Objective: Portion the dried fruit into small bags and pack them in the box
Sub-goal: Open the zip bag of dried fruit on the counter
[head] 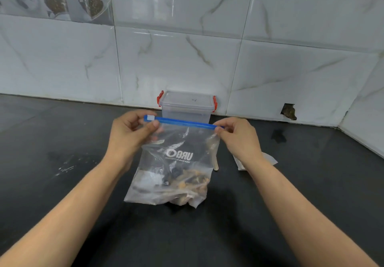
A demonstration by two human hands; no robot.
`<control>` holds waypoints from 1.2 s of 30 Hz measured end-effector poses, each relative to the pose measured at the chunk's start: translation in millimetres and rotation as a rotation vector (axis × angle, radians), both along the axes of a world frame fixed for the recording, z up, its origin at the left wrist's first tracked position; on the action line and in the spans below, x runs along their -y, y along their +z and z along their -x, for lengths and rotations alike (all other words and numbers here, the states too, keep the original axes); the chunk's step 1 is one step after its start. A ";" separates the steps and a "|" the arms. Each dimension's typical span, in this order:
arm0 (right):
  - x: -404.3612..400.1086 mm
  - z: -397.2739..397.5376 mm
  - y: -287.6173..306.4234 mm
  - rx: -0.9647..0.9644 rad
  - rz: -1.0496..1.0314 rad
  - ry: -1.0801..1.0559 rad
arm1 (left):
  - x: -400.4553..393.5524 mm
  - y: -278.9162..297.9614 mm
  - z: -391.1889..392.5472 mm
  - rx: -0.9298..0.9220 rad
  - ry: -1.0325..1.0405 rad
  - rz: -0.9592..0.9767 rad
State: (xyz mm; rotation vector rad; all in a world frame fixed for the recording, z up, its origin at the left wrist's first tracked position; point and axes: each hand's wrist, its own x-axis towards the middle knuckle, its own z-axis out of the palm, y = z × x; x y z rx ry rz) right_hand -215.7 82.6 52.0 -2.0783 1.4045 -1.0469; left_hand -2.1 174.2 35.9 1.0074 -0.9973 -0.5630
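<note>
Both hands hold up a clear plastic zip bag w/ blue slider strip [172, 162] over the dark matte surface [62, 183]. Left hand [129, 130] pinches the strip at its left end, thumb just under the white slider tab [150, 117]; right hand [239, 137] pinches the strip's right end. Hands are well apart, one at each corner, strip stretched straight between them. The bag's bottom rests on the surface, the rest hanging from the grip.

Brown and dark dried fruit pieces [187, 183] sit heaped in the bag's lower part. The printed logo reads mirrored, so the front probably faces away from the person.

Clear plastic box w/ red side clips [187, 105] stands behind the bag against the marble-look tile wall [187, 48], lid on and clips apparently down. Pale flat packet [268, 158], partly hidden by the right wrist, lies on the surface; prob. the small bags, can't confirm. A thin pale stick [216, 163] pokes out beside the bag's right edge; what it is I can't tell.

Step in hand, by my read: opening the stock bag, i.e. early stage, no portions visible yet. Strip looks closed along its length w/ the tab at the left end.

Next move calls for: right hand anchoring its corner firmly while the left draws the tab along the strip toward the right; keep the bag upright so fruit stays down. Box still needs unclipping before packing.
</note>
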 end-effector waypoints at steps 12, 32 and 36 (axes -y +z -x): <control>-49.2 -65.8 -9.4 -0.155 0.403 0.320 | 0.2 -22.3 5.5 0.281 0.033 -0.055; -14.9 -16.7 -15.2 -0.498 0.517 -0.066 | 0.3 -20.0 -22.7 0.151 0.354 0.162; -19.5 -16.3 -18.2 -0.465 0.647 -0.098 | -0.4 -19.5 -12.6 0.104 0.254 0.162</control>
